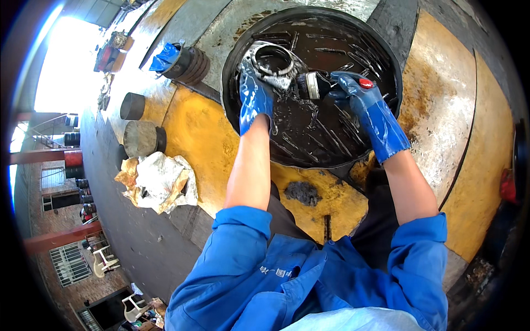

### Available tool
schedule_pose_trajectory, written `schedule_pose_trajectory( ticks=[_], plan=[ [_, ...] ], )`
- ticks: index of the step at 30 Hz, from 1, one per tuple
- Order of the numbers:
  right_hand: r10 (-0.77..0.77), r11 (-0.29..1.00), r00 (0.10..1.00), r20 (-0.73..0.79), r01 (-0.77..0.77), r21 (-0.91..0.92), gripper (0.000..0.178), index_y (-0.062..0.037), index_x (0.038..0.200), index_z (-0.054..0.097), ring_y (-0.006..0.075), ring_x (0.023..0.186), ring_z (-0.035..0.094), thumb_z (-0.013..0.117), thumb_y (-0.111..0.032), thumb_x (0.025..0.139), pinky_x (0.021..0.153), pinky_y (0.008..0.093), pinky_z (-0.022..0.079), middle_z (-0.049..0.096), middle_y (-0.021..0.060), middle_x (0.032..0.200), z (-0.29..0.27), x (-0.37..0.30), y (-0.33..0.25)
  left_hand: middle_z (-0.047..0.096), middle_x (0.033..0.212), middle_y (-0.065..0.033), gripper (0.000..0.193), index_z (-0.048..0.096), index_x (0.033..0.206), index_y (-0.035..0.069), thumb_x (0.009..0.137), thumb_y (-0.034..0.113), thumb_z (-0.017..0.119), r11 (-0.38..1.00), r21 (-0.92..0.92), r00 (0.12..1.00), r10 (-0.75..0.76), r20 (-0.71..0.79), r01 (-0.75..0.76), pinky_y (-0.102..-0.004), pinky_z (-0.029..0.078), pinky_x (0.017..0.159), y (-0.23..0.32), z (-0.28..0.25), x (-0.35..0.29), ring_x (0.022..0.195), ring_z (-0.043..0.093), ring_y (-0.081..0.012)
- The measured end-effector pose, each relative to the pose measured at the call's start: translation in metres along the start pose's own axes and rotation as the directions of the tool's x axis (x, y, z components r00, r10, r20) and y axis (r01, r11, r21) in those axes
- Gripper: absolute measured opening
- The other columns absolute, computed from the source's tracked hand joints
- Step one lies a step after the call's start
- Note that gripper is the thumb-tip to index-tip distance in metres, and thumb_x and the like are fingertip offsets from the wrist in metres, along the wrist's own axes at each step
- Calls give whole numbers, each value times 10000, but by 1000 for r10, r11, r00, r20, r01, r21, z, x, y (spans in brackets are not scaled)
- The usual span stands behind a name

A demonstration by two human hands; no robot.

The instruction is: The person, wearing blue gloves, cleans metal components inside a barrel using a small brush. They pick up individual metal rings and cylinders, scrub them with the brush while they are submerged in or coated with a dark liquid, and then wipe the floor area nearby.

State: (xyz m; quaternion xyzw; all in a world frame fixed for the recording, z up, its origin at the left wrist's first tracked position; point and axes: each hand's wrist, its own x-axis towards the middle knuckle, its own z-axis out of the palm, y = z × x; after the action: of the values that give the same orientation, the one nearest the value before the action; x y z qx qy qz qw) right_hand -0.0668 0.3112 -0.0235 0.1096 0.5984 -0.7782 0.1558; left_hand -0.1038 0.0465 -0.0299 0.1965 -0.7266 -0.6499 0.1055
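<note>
Floor (210, 138): yellow and grey painted concrete, stained and rough. Wash basin (234, 66): large, round, black, shallow, holding dark oily liquid with a glossy film, set far centre. Crumpled rag (160, 179): pale, greasy, lying near left on the floor. Two short metal cylinders (141, 138): dull grey, left of the basin. Metal ring housing (273, 63): cast grey part with a round bore, wet and slick, held above the liquid at the basin's far left. Left hand (255, 99): blue rubber glove, fingers closed on the housing's lower edge. Right hand (361, 102): blue glove, fingers closed round a brush (314, 85) with dark bristles, a metal ferrule and a red handle end, touching the housing. Risks, as judged: oily gloves may let the housing slip and splash; liquid may run onto the bare forearms.
</note>
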Motion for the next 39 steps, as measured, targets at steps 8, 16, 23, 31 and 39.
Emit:
schedule_pose_trajectory(
  ticks=[8,16,23,31,39],
  plan=[
    [-49,996,991,-123,58,67,305,-93,1272,714,170,886,742,668,-267,1026,766,327,605,758,80,1119,-30,11,0,638,821,-76,597,703,1105,-29,1025,547,570,958,2,957,-288,-34,288,-379,463,648,-11,-6,-1,699,526,-208],
    [-282,872,943,-179,174,-457,240,-116,1184,769,125,966,714,699,-244,993,911,291,559,781,42,1081,-28,4,-10,669,1326,-216,610,617,1357,5,884,349,791,630,599,866,290,408,-494,-434,508,1066,-24,20,-73,1228,650,-349],
    [-291,888,933,-213,181,-424,308,-139,1188,763,177,1012,726,734,-328,947,960,333,551,779,66,1107,-43,13,-9,626,1375,-173,644,645,1320,84,777,387,810,125,248,250,-2,968,-961,-502,386,1173,-26,26,-108,1367,521,-367],
    [-300,892,932,-205,198,-406,293,-140,1174,767,182,1012,725,736,-316,941,977,328,543,778,62,1100,-52,8,-17,541,1505,-143,823,583,1423,85,753,518,787,-107,186,213,-383,899,-977,-484,293,1239,-16,68,-108,1435,461,-337],
    [-289,908,924,-250,182,-377,222,-103,1168,773,94,866,668,730,-222,986,835,272,552,769,16,1011,-42,3,-27,586,1437,-176,823,580,1409,68,743,484,826,102,218,200,-160,966,-971,-466,403,1164,-30,43,-95,1371,521,-351]
  ],
)
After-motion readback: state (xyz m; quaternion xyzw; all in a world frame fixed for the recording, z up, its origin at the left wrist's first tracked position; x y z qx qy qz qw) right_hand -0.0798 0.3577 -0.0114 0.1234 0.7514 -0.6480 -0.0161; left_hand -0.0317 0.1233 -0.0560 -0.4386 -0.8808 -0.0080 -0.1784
